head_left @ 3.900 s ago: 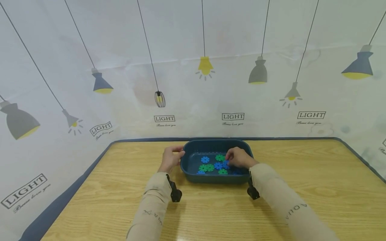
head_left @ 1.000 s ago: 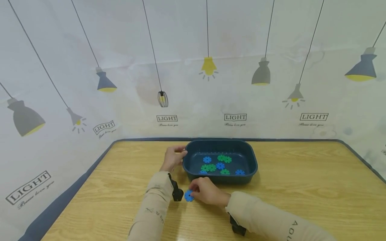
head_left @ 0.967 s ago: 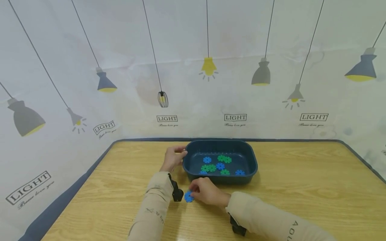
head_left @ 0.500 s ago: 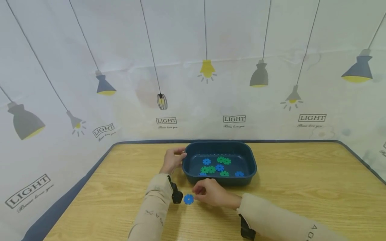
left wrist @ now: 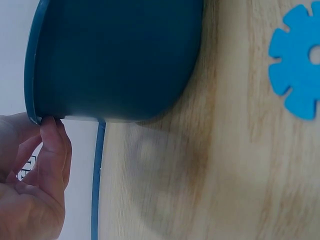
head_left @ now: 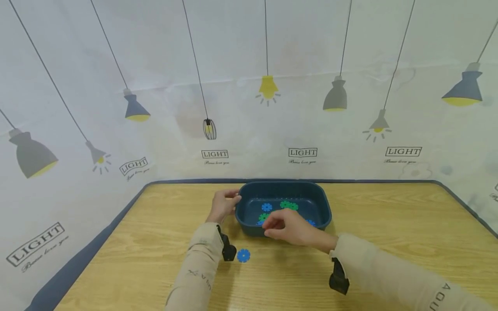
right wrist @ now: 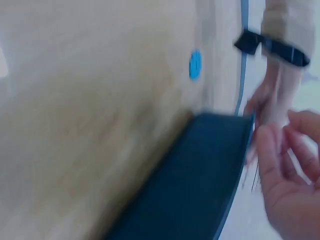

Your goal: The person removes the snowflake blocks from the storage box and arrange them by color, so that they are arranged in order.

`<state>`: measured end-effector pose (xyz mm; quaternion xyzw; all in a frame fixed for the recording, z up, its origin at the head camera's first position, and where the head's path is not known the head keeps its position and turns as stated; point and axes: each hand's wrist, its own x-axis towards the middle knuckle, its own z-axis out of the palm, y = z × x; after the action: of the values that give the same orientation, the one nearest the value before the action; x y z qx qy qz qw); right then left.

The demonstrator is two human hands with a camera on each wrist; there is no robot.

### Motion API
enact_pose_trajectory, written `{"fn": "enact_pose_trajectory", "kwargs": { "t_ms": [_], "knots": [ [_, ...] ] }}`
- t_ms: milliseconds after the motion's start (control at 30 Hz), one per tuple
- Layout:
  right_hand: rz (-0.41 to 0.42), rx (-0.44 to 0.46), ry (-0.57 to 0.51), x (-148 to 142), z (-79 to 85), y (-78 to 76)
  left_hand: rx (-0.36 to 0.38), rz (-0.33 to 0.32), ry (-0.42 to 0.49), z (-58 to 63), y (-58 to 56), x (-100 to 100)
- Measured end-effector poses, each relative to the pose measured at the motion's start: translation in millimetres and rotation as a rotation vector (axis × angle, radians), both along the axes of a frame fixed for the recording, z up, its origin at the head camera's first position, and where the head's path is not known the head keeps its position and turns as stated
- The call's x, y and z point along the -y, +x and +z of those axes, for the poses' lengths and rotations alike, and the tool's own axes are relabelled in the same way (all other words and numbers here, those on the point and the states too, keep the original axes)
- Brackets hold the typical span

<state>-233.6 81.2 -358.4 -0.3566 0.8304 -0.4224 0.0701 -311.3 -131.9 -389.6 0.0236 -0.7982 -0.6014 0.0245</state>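
Note:
My left hand (head_left: pixel 222 207) pinches the left end of the rim of a dark blue plastic tub (head_left: pixel 284 190); in the left wrist view the fingertips (left wrist: pixel 50 130) are right at the rim. My right hand (head_left: pixel 289 226), fingers loosely curled with nothing between them, hovers over the tub's front edge. Inside the tub lie blue notched discs (head_left: pixel 266 207) and green notched discs (head_left: pixel 285 204), some hidden behind the right hand. One blue notched disc (head_left: pixel 240 255) lies flat on the table in front of the tub, beside the left wrist.
The wooden table (head_left: pixel 155 250) has a dark blue border along its back. A backdrop printed with lamps (head_left: pixel 267 88) stands close behind the tub. Black wrist cameras (head_left: pixel 228 251) sit on both sleeves.
My right hand has brought a blue disc out of the tub, laid it on the table and let go. It has since moved up and right to the tub. The left hand stays.

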Motion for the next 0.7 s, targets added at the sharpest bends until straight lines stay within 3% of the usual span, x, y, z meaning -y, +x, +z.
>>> {"fn": "enact_pose_trajectory", "kwargs": {
  "t_ms": [233,433,567,700],
  "knots": [
    [-0.023,-0.058,-0.035,-16,7.9,-33.4,0.005,0.006,-0.005,-0.1,-0.5,1],
    [-0.099,-0.071,0.037,-26,2.8,-58.7,0.015,0.010,-0.009,0.9,-1.4,1],
    [-0.108,-0.004,0.079,-29,-3.2,-72.2,0.017,0.009,0.001,0.6,-2.5,1],
    [-0.088,0.134,0.095,-31,-9.0,-83.5,0.012,0.009,0.006,0.5,-2.2,1]
  ]
}}
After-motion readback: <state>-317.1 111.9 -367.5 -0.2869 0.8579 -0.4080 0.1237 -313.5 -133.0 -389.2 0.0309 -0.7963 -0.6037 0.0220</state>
